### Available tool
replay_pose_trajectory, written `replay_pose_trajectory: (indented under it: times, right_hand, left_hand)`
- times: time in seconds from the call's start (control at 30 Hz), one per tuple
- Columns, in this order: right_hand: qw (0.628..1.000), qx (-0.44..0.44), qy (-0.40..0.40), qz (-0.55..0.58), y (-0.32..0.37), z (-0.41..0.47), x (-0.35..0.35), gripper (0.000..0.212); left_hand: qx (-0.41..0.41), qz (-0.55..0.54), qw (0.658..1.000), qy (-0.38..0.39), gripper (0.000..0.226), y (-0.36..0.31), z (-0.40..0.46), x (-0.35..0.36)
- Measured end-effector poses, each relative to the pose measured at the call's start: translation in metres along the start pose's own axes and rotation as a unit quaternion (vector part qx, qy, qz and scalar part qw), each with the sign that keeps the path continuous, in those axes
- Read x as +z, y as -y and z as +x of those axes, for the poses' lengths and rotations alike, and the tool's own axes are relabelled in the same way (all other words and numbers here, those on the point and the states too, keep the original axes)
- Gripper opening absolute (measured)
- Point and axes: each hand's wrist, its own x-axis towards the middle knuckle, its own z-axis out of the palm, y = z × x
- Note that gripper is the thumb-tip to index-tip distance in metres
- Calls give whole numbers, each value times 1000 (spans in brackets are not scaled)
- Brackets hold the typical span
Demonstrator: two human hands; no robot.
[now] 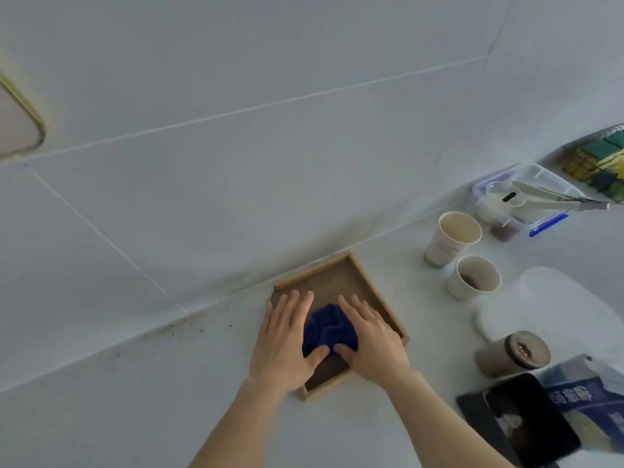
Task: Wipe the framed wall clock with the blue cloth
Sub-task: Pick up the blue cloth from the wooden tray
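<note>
Lying flat on the pale surface (189, 393), close to the tiled wall (236, 163), the framed wall clock (366, 283) shows a brown panel inside a light wooden rim; no dial or clock-hands can be made out, so which face is up cannot be told. The blue cloth (329, 327) sits bunched on that panel, between the two hands. The left hand (285, 342) lies spread and flat, palm down, fingers extended over the left part of the frame and thumb touching the cloth's near edge. The right hand (371, 339) is likewise open and flat, its thumb side pressing on the cloth; neither hand has closed around anything.

The wiping appears to be under way. To do it well, the left hand should probably pin the frame so it cannot slide toward the wall, while the right hand flattens the bunched cloth and sweeps into each corner and along the inner rim. Two paper cups (452, 238) stand near on the right, so strokes that way want restraint.
</note>
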Motion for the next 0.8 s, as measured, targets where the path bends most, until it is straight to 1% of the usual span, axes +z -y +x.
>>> replay_pose_trajectory:
  times: [0.1, 0.2, 0.33, 0.47, 0.53, 0.8]
  right_hand:
    - [1000, 14, 10, -3, -3, 0, 9, 86]
    - [1000, 13, -20, -16, -6, 2, 18, 75]
    - [998, 15, -54, -31, -9, 5, 21, 60]
    - [997, 19, -72, 7, -10, 3, 19, 52]
    - [997, 18, -76, 18, -10, 3, 15, 50]
    - [992, -7, -115, 49, 3, 5, -11, 45]
  left_hand:
    - [-15, -22, 998, 56, 99, -1, -1, 12]
    - [-21, -19, 997, 72, 93, -6, -3, 20]
    - [-29, 0, 999, 14, 78, -14, -4, 29]
    - [-53, -51, 997, -10, 52, -21, -3, 30]
    - [-68, -82, 994, -17, 43, -21, -3, 27]
    - [-44, -115, 991, -48, 31, -15, -4, -8]
